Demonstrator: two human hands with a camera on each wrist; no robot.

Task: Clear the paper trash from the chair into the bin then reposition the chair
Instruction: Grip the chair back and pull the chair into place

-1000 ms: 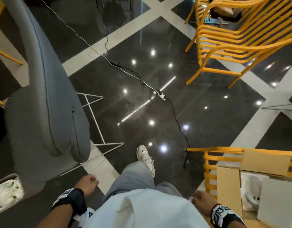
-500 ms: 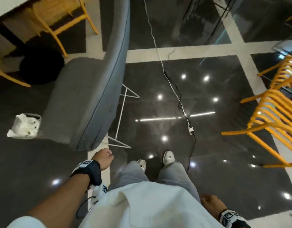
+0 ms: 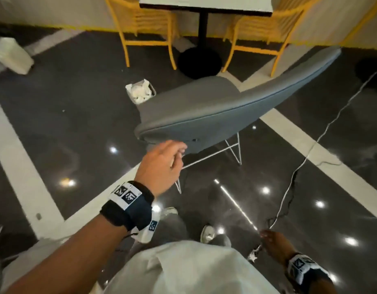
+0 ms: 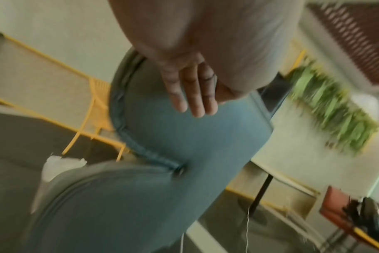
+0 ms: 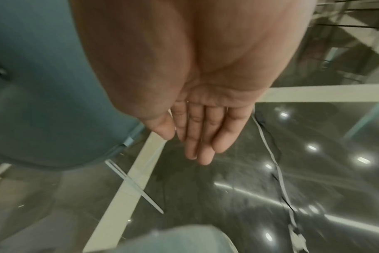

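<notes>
Chair [image 3: 204,115]: legs mostly hidden. Left hand [image 3: 160,166] at its edge, fingers straight, contact unclear. Right hand [image 3: 274,245] relaxed, empty.

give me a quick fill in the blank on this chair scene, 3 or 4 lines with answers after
1. The left hand reaches toward the back of the ____ chair.
2. The bin beside the chair holds ____ paper.
3. The right hand holds ____.
4. The chairs at the table are ____.

Missing words: grey; white; nothing; yellow
</notes>
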